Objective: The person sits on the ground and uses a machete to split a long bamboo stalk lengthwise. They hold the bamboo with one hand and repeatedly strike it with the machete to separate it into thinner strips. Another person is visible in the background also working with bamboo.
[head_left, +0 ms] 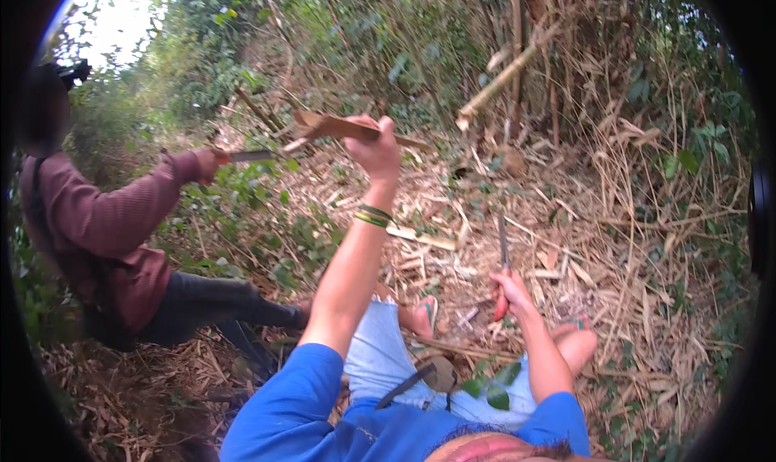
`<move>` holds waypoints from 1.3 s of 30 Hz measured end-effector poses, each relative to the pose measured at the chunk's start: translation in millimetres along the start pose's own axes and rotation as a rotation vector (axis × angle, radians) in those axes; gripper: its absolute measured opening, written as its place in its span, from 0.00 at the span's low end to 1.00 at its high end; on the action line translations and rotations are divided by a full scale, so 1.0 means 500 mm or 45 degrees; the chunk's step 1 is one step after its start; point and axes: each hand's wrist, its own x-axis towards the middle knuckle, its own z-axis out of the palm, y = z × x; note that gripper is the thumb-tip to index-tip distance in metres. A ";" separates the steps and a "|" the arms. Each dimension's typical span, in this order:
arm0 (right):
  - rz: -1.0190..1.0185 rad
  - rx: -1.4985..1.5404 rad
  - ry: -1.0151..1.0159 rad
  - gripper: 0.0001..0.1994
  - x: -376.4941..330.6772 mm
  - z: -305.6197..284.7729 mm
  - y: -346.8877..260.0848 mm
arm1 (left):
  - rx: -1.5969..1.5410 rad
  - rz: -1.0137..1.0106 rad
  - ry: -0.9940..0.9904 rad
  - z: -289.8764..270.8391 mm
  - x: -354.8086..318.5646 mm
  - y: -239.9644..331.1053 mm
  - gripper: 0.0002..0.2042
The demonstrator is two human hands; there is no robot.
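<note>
My left hand point(377, 151) is raised in front of me, its fingers closed round a flat brown strip point(335, 127) that looks like dry bamboo sheath or split bamboo. The strip's broad end points left, toward another person's blade, and a thin end sticks out to the right of my fist. Low on the right, my right hand point(511, 289) is closed on the red handle of a knife point(503, 244). Its narrow dark blade points up and away from me, over the littered ground.
At the left a person in a maroon sweater point(109, 199) holds out a red-handled knife point(249, 156). A cut bamboo stalk point(497, 88) slants out of the thicket ahead. Dry chips and leaves point(436, 272) cover the slope. A leafy twig point(495, 388) lies by my lap.
</note>
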 end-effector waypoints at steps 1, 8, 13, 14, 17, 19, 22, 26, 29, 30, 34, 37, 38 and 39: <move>-0.015 -0.025 -0.007 0.09 -0.004 0.004 -0.004 | 0.065 0.015 0.022 0.004 0.002 -0.002 0.14; -0.044 -0.131 -0.011 0.08 -0.009 0.022 -0.014 | -0.170 -0.104 -0.010 0.025 0.010 0.008 0.13; -0.069 -0.181 -0.046 0.09 -0.009 0.021 -0.012 | -0.144 -0.065 -0.070 0.026 0.004 0.019 0.14; -0.074 -0.171 -0.059 0.10 -0.009 0.022 -0.014 | -0.134 -0.059 -0.104 0.023 -0.002 0.025 0.15; -0.091 -0.143 -0.068 0.11 -0.010 0.022 -0.017 | -0.138 -0.078 -0.210 0.008 -0.024 0.051 0.16; -0.097 -0.134 -0.087 0.13 -0.011 0.023 -0.020 | -0.147 -0.117 -0.273 -0.004 -0.052 0.070 0.15; -0.081 -0.084 -0.096 0.16 -0.008 0.023 -0.015 | -0.121 -0.255 -0.440 -0.032 -0.110 0.093 0.15; 0.048 0.189 -0.104 0.25 -0.003 0.047 -0.016 | -0.159 -0.419 -0.522 -0.072 -0.242 0.100 0.16; 0.113 0.398 -0.143 0.32 -0.001 0.044 -0.012 | -0.222 -0.443 -0.586 -0.089 -0.351 0.118 0.16; 0.134 0.455 -0.151 0.32 0.002 0.051 -0.010 | -0.235 -0.453 -0.607 -0.101 -0.388 0.118 0.17; 0.077 0.536 -0.098 0.23 0.021 0.038 0.006 | -0.150 -0.369 -0.866 -0.126 -0.462 0.152 0.17; 0.138 0.619 0.044 0.13 0.018 0.040 0.009 | -0.157 -0.455 -0.944 -0.152 -0.472 0.178 0.17; 0.126 0.643 0.071 0.13 0.025 0.031 0.011 | -0.181 -0.496 -0.962 -0.151 -0.471 0.190 0.17; 0.121 0.668 0.098 0.13 0.028 0.024 0.018 | -0.198 -0.541 -0.980 -0.156 -0.470 0.202 0.17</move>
